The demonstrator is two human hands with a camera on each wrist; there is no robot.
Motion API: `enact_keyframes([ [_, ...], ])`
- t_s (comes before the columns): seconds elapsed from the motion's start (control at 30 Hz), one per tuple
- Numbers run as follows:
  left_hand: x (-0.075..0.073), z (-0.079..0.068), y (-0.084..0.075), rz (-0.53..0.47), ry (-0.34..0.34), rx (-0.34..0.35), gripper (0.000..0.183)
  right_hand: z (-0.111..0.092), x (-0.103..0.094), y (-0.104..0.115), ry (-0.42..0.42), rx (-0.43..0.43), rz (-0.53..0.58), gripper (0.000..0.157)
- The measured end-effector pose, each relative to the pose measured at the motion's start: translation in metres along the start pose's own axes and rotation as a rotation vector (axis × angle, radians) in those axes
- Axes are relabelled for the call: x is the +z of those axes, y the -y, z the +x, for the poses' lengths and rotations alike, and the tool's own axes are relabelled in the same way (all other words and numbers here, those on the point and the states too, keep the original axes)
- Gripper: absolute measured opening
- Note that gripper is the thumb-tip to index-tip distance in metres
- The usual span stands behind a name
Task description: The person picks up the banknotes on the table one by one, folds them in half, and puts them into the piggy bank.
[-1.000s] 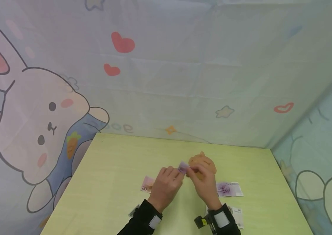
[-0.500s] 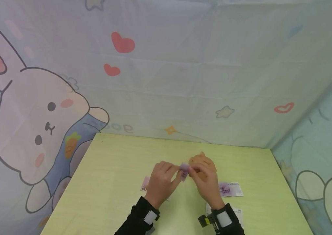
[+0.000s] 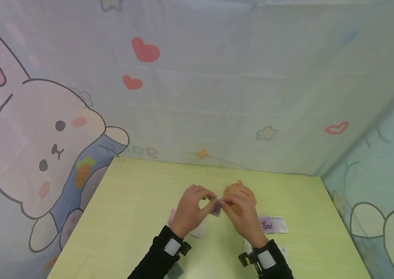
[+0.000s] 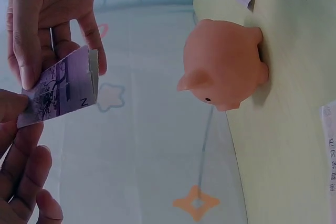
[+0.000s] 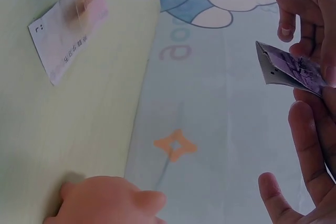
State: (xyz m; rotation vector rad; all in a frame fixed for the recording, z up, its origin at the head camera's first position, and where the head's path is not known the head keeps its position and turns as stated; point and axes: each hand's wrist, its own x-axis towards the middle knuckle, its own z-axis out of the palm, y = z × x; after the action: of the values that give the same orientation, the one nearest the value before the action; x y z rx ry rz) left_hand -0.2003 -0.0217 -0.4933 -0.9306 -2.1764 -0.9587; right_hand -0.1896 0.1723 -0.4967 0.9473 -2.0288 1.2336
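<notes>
Between my two hands, in front of the piggy bank (image 3: 240, 189), a small folded purple banknote (image 4: 60, 88) is held above the table. My left hand (image 3: 189, 211) pinches one end of it with thumb and finger. The other end is pinched by my right hand (image 3: 244, 220). Seen from the right wrist, the folded banknote (image 5: 290, 69) has its layers slightly parted at the free edge. The orange piggy bank (image 4: 223, 64) stands upright on the table, apart from both hands.
A pink 20 banknote (image 5: 71, 27) lies partly behind my left hand. To the right are a purple banknote (image 3: 275, 224) and a pale note (image 3: 283, 252) partly under my right forearm. A grey piece of paper (image 3: 175, 271) shows by my left sleeve. A printed cloth (image 3: 197, 97) hangs behind the table.
My left hand has turned, so an open loop of thumb and finger now shows at the purple banknote. The left forearm has shifted, uncovering another part of the 20 banknote. My right hand keeps its pinch.
</notes>
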Motion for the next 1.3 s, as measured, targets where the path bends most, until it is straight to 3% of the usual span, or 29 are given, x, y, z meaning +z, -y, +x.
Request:
enact_keyframes([
  [0.3, 0.002, 0.000, -0.001, -0.037, 0.044, -0.010, 0.006, -0.002, 0.002, -0.002, 0.029, -0.004, -0.038, 0.020],
  [1.07, 0.005, -0.016, 0.002, -0.196, -0.043, -0.153, 0.010, -0.002, 0.002, -0.001, -0.058, 0.000, 0.001, 0.026],
  [1.3, 0.005, -0.020, 0.003, -0.215, -0.053, -0.173, 0.009, 0.012, 0.000, 0.018, -0.108, -0.039, 0.010, 0.023],
])
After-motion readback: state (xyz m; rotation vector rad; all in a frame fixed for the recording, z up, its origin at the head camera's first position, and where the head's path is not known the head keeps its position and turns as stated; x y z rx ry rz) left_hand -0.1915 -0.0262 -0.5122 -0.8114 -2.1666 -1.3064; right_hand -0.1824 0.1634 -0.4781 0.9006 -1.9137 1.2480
